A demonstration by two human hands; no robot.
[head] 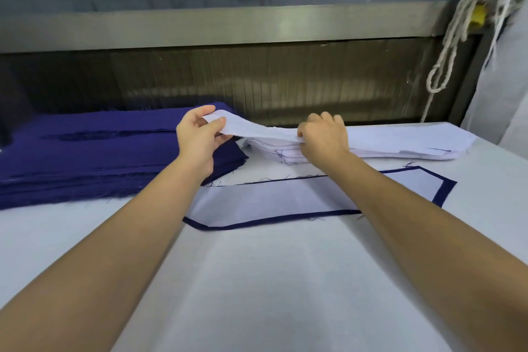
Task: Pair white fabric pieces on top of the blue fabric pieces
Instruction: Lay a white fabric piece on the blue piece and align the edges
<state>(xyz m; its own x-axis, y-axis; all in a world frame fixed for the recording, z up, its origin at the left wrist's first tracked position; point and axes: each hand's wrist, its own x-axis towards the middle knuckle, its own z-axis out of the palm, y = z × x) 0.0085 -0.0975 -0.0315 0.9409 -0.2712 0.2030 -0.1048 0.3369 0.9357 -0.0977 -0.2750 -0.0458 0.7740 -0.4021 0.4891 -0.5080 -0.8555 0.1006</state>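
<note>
A stack of white fabric pieces (400, 146) lies at the back right of the table. My left hand (200, 137) pinches the left end of the top white piece (245, 127) and holds it lifted off the stack. My right hand (323, 134) grips the same piece's near edge at the middle of the stack. A thick pile of blue fabric pieces (85, 151) lies at the back left. In front of the stacks a white piece (285, 197) lies on a blue piece (445, 183), whose edge shows all round as a dark border.
The table (257, 280) is covered in pale cloth. A metal rail and a dark ribbed panel (257, 77) run behind the stacks. A bundle of white cord (457, 34) hangs at the upper right beside a pale wall.
</note>
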